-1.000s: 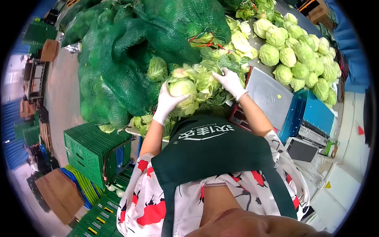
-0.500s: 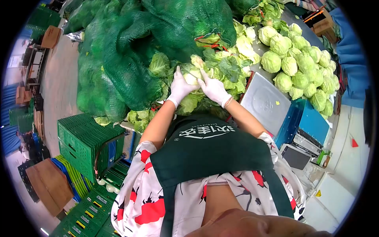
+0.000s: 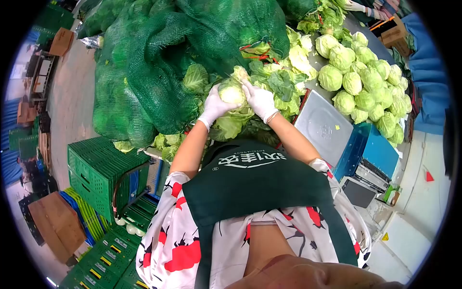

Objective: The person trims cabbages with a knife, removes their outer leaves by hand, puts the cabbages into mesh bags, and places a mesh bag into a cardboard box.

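A pale green cabbage (image 3: 232, 94) is between my two hands at the middle of the head view. My left hand (image 3: 214, 103), in a white glove, grips its left side with the thumb across the front. My right hand (image 3: 260, 101), also gloved, presses on its right side near the stem end, fingers partly hidden by leaves. Loose outer leaves (image 3: 230, 126) lie beneath the cabbage and around my wrists. Darker leaves (image 3: 280, 83) are just beyond my right hand. A green mesh sack (image 3: 159, 82) of cabbages bulges beside my left hand.
To the right stand a metal scale plate (image 3: 323, 126), a blue bin (image 3: 368, 149) and a pile of trimmed cabbages (image 3: 370, 79). Green crates (image 3: 103, 168) are stacked at left. Another person's gloved hand (image 3: 355, 6) shows at the top right.
The cabbage has turned up and shows more of its pale round side. My left hand has shifted round its side, my right hand slightly higher. Another person's hand has appeared at top right.
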`<state>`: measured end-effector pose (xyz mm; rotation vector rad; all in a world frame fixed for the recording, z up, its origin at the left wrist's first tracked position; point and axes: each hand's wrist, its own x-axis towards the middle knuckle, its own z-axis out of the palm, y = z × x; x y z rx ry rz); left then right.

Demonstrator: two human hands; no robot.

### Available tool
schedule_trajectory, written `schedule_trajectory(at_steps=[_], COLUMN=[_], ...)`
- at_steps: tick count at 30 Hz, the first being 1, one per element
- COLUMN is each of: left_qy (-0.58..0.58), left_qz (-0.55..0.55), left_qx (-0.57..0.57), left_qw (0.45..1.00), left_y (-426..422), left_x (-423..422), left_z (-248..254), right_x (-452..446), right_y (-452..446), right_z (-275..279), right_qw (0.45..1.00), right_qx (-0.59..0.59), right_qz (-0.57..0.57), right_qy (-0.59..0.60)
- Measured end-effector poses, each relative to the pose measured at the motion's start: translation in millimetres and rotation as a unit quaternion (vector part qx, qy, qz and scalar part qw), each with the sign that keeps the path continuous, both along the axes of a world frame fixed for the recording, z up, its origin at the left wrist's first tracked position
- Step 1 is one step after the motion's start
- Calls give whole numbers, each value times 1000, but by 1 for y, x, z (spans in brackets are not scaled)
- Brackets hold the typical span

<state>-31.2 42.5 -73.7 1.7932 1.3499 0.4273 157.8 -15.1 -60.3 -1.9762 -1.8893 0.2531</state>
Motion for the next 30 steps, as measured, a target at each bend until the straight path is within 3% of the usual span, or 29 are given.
schedule_trajectory(at_steps=[3, 4, 5, 7, 9, 11, 13, 15, 17, 19, 20, 24, 27, 28, 30], left_qy=[-136, -93, -163, -300, -357, -421, -392, -358, -355, -386, -384, -452, -427, -412, -402], left_qz=[-12, -29, -4, 49, 64, 112, 135, 155, 162, 157, 155, 103, 54, 46, 38], left_qx=[-154, -123, -169, -260, -255, -261, -193, -128, -131, -157, -157, -189, -180, -183, -199], left_qw=[979, 988, 972, 917, 896, 862, 889, 912, 911, 895, 897, 866, 885, 892, 893], left_y=[1, -4, -11, -26, -35, -40, -37, -38, -40, -44, -44, -46, -47, -48, -48], left_x=[-18, -27, -32, -41, -48, -53, -52, -49, -41, -35, -35, -42, -47, -48, -51], left_z=[18, 23, 28, 41, 44, 46, 49, 55, 66, 75, 75, 81, 92, 93, 83], right_x=[9, 20, 27, 35, 42, 51, 35, 4, -27, -40, -40, -10, 27, 39, 45], right_y=[2, 6, 4, 7, 12, 7, 1, -8, -20, -23, -26, -19, -8, -5, -6], right_z=[5, 0, -6, -7, -10, -12, 17, 86, 92, 98, 98, 71, 55, 55, 60], right_qw=[996, 989, 985, 980, 946, 943, 948, 949, 986, 992, 986, 966, 972, 985, 984], right_qx=[-57, -90, -39, -53, -116, -111, -112, -155, -25, -4, 78, 153, -13, -50, -28], right_qz=[-58, -92, -86, -79, -117, -110, -129, -107, -37, -11, -8, -39, -106, -95, -109], right_qy=[28, 76, 142, 174, 280, 294, 268, 251, 159, 127, 147, 207, 208, 135, 137])
